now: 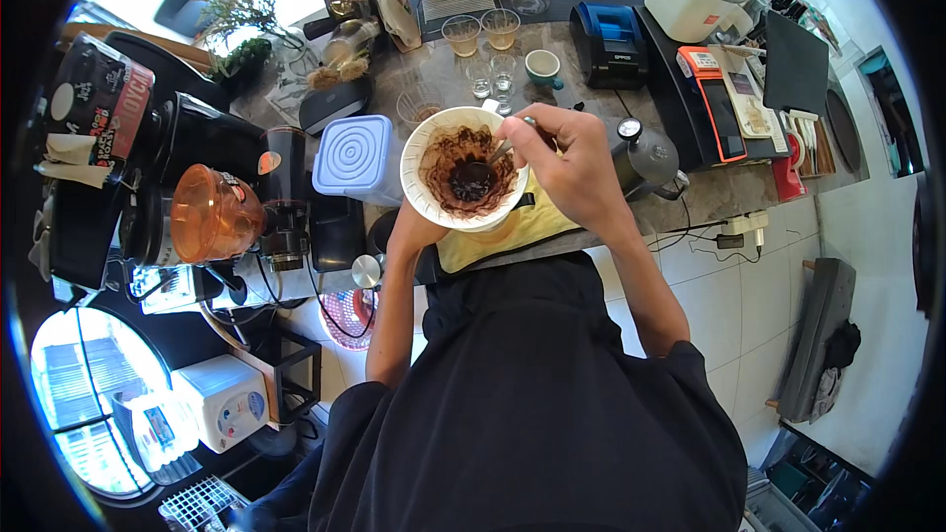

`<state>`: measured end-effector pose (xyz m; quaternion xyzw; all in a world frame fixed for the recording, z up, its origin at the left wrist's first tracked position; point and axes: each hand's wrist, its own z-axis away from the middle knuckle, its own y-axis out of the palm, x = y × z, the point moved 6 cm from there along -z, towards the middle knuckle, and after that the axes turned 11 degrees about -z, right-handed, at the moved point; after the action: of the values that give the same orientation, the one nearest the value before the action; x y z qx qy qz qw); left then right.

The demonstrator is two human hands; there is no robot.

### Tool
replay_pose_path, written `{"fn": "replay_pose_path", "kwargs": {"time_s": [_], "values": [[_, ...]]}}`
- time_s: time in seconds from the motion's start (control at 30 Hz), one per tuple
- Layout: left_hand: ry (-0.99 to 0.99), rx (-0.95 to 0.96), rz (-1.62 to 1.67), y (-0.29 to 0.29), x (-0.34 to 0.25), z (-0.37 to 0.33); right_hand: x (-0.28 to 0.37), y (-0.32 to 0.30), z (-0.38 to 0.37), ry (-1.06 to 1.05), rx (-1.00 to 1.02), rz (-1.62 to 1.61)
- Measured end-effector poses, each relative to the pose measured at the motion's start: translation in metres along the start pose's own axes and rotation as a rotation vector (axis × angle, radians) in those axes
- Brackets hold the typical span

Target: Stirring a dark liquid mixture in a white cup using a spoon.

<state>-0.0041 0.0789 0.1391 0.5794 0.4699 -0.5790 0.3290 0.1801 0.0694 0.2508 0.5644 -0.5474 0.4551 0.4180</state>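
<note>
A white coffee dripper (415, 199) is held up above the near edge of the counter, tilted so its inside shows. Wet brown coffee grounds (463, 143) cling round its wall, with dark liquid pooled in the middle. My left hand (418, 229) is closed on the dripper's lower left side, its fingers mostly hidden underneath. In my right hand (567, 160) a metal spoon (502, 151) is pinched, its lower end over the grounds. Beneath lies a yellow cloth (468, 252) at the counter's edge.
Left of the dripper stands a lidded blue-white container (353, 158), beside coffee grinders with an orange hopper (212, 214). Beyond are clear cups (461, 35), small glasses (479, 79) and a green cup (542, 66). A dark kettle-like vessel (647, 160) stands right, near a printer (609, 44).
</note>
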Motion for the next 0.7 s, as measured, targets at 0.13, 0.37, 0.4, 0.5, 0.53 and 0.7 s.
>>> {"fn": "replay_pose_path", "kwargs": {"time_s": [0.13, 0.37, 0.4, 0.5, 0.53, 0.7], "values": [[-0.017, -0.003, -0.075, -0.007, 0.004, 0.002, 0.004, -0.005, -0.001, -0.021, -0.087, -0.017], [-0.021, -0.002, -0.111, -0.005, 0.009, 0.003, -0.002, 0.0, -0.001, 0.004, -0.024, -0.072], [-0.019, 0.007, -0.126, -0.004, 0.008, 0.002, -0.001, -0.002, -0.001, -0.003, -0.037, -0.024], [-0.107, 0.023, -0.053, -0.002, 0.008, 0.004, 0.003, 0.001, 0.002, -0.029, -0.011, 0.041], [-0.108, 0.025, -0.054, -0.002, 0.009, 0.003, 0.002, 0.004, 0.002, -0.038, 0.024, 0.059], [-0.083, 0.014, -0.083, -0.005, 0.014, 0.001, -0.004, -0.004, 0.0, -0.011, -0.092, -0.039]]}}
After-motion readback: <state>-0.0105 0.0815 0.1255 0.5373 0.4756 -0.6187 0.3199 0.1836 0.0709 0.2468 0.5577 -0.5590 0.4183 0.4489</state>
